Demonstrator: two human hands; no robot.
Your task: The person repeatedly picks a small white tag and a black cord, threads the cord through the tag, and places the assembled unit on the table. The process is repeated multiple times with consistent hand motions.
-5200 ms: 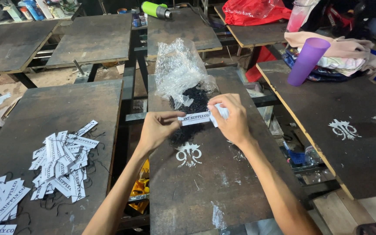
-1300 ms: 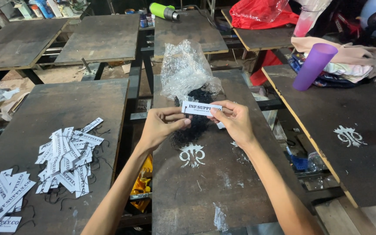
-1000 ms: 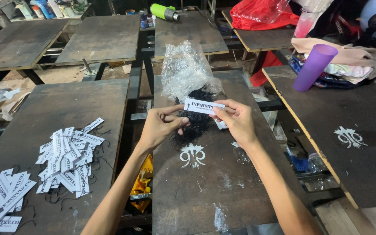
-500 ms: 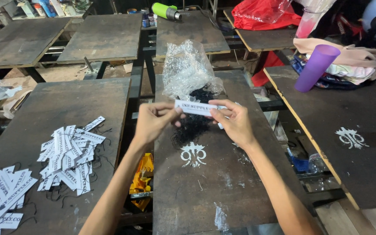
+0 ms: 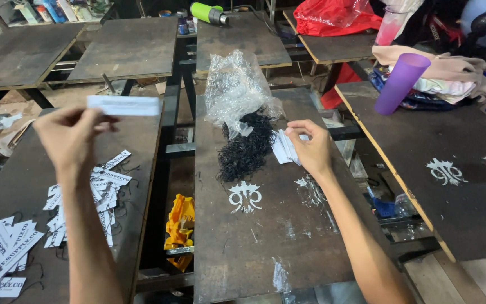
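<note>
My left hand (image 5: 68, 138) sits at the left of the frame, its fingers pinched on one white paper tag (image 5: 124, 105) held up above the left desk (image 5: 142, 135). My right hand (image 5: 309, 147) rests at the centre, fingers closed on a small stack of tags (image 5: 283, 150) lying on the middle desk (image 5: 265, 236), just beside the heap of black strings (image 5: 247, 147) and the crumpled clear plastic bag (image 5: 237, 90). I judge the tag light, thin and bendy, best pinched at one short end. Half a second ago both hands held that tag together at the centre, over the strings; now it has swung out left, above the pile of finished tags (image 5: 94, 191).
</note>
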